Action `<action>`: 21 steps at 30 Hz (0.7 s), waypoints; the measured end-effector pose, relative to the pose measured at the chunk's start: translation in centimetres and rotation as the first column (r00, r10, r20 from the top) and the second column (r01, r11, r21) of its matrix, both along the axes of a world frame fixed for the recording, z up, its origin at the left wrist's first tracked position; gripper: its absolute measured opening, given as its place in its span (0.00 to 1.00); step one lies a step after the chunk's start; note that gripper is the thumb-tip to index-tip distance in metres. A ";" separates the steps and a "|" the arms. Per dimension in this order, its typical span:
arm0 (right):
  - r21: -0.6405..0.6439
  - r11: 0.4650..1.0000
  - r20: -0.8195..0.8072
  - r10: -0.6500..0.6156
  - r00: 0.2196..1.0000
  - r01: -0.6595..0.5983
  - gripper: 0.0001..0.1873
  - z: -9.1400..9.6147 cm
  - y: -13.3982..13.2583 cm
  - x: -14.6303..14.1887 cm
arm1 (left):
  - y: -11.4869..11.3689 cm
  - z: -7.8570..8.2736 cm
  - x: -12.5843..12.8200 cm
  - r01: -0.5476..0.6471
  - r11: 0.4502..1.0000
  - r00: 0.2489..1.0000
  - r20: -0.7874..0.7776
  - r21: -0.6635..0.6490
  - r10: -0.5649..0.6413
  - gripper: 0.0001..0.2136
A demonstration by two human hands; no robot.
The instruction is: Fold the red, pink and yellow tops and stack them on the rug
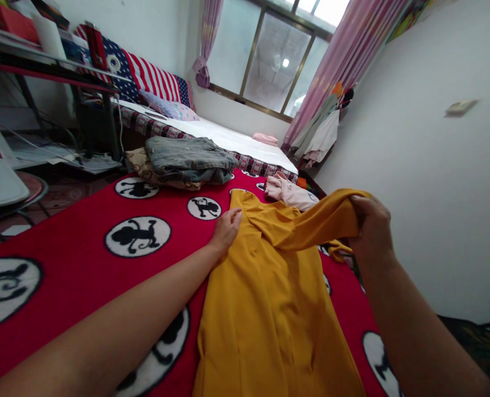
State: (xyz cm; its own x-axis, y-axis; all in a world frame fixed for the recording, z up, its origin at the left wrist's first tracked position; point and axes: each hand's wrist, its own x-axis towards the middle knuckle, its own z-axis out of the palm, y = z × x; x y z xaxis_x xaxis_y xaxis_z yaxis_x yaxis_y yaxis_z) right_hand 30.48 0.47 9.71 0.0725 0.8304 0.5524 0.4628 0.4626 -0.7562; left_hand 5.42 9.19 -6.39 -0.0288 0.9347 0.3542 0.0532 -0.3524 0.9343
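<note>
A mustard-yellow dress (270,309) lies spread lengthwise over the red blanket, its shoulders at the far end and its lower part running out of view at the bottom. My right hand (372,227) is closed around the end of one long sleeve (328,220), lifting it clear of the blanket on the right. At the dress's left side, near the shoulder, my left hand (227,227) has its fingers curled closed on the fabric edge. Another bit of yellow fabric (338,251) shows below the raised sleeve.
The red blanket (79,231) has round monkey prints. Folded jeans (191,157) rest on a brown patterned cloth at its far edge, and a pale pink garment (288,192) lies beyond the dress. A white chair (0,182) and cluttered desk (58,71) stand left; a wall is at right.
</note>
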 end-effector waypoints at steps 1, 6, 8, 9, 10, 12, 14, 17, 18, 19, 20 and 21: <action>-0.006 0.998 -0.034 0.064 0.997 -0.064 0.12 0.5 -1.5 -1.7 | 0.4 0.0 -0.2 0.010 0.997 0.992 0.124 -0.076 0.000 0.15; -0.709 0.520 0.116 0.753 0.648 -0.477 0.19 0.0 -5.1 -7.6 | 1.1 -0.2 -0.7 0.094 0.977 0.931 0.365 -0.193 -0.017 0.14; -0.704 0.563 0.121 0.696 0.708 -0.433 0.19 -2.0 -3.4 -8.1 | 0.9 -0.2 -0.5 0.083 0.984 0.951 0.308 -0.155 -0.032 0.14; -0.653 0.643 0.120 0.609 0.784 -0.400 0.19 -3.3 -2.1 -8.0 | 0.8 -0.3 -0.4 0.079 0.988 0.960 0.277 -0.137 -0.038 0.14; -0.600 0.718 0.096 0.504 0.859 -0.354 0.17 -4.6 -0.7 -7.8 | 0.6 -0.3 -0.3 0.076 0.989 0.966 0.256 -0.124 -0.042 0.14; -0.536 0.813 0.019 0.281 0.960 -0.227 0.15 -7.1 2.1 -7.2 | 0.3 -0.2 -0.1 0.082 0.991 0.978 0.201 -0.104 -0.060 0.14; -0.512 0.857 -0.009 0.070 0.998 -0.065 0.11 -9.0 4.5 -6.7 | 0.0 -0.1 0.1 0.087 0.995 0.994 0.069 -0.054 -0.083 0.13; -0.461 0.869 0.098 -0.155 0.983 0.183 0.10 -10.6 7.4 -6.5 | -0.4 0.3 0.2 0.112 0.993 0.979 -0.171 0.023 -0.107 0.12; -0.440 0.865 0.140 -0.197 0.970 0.240 0.10 -10.8 8.4 -6.4 | -0.6 0.3 0.2 0.123 0.992 0.969 -0.221 0.033 -0.112 0.12; -0.426 0.861 0.174 -0.226 0.959 0.280 0.11 -11.1 9.4 -6.3 | -0.7 0.4 0.2 0.134 0.990 0.958 -0.261 0.037 -0.120 0.13; -0.417 0.855 0.197 -0.247 0.949 0.309 0.12 -11.2 10.4 -6.2 | -0.8 0.4 0.3 0.143 0.989 0.947 -0.295 0.040 -0.125 0.14; -0.413 0.848 0.215 -0.265 0.940 0.333 0.13 -11.4 11.4 -6.1 | -0.9 0.4 0.3 0.150 0.988 0.936 -0.328 0.045 -0.127 0.15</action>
